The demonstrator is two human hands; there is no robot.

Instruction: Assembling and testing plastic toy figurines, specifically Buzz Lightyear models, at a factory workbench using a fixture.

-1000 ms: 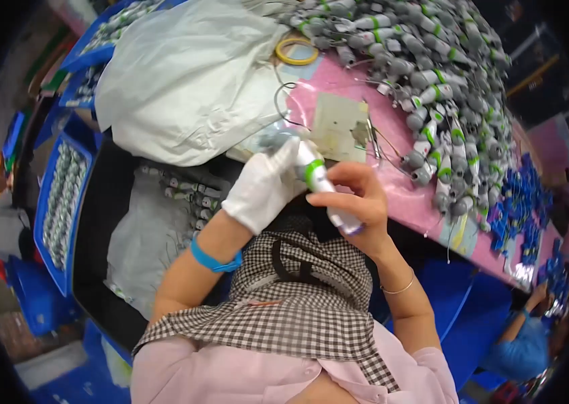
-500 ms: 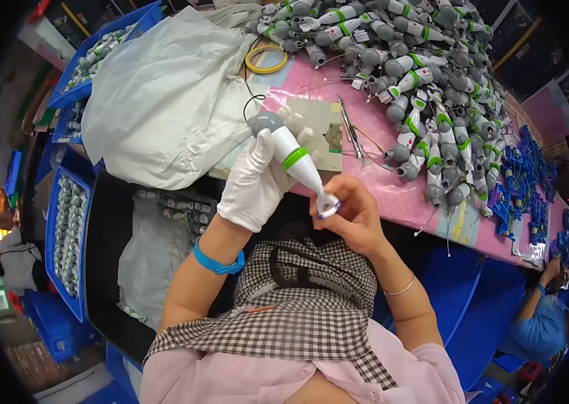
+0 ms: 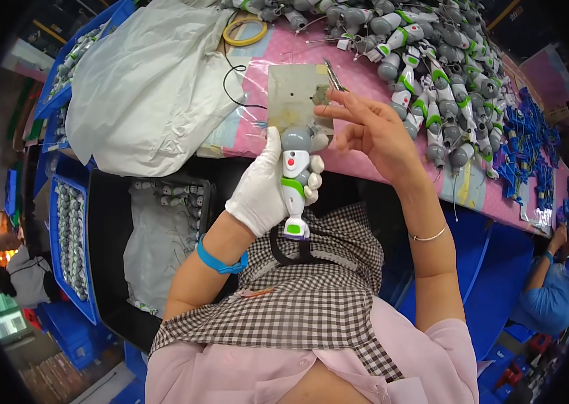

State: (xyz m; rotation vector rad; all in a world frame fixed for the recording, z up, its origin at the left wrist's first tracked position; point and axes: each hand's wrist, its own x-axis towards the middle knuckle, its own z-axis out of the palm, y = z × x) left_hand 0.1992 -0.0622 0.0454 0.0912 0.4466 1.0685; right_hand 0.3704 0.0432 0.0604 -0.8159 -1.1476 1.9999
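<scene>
My left hand [image 3: 257, 195], in a white glove, is closed round a toy robot arm [image 3: 294, 176]. The toy arm is white and grey with green bands and a red dot; its grey ball end points at the table and its narrow end at my lap. My right hand [image 3: 385, 138], bare, is raised to the right of it with fingers apart and nothing visible in them. Beyond the toy arm, a flat metal plate [image 3: 288, 94] lies at the table edge. A thin metal tool [image 3: 333, 75] rests beside the plate, partly hidden by my right hand.
Similar toy arms [image 3: 432, 74] are heaped on the pink table. Blue parts [image 3: 523, 155] lie farther right, near a co-worker in blue [image 3: 547, 296]. To the left are a white plastic sheet [image 3: 150, 87], a yellow ring [image 3: 244, 31], a black crate [image 3: 106, 249] and a filled blue bin [image 3: 55, 222].
The toy arm has turned more upright and come lower, showing its red dot. My right hand has left its narrow end and moved up and right, its fingers spreading.
</scene>
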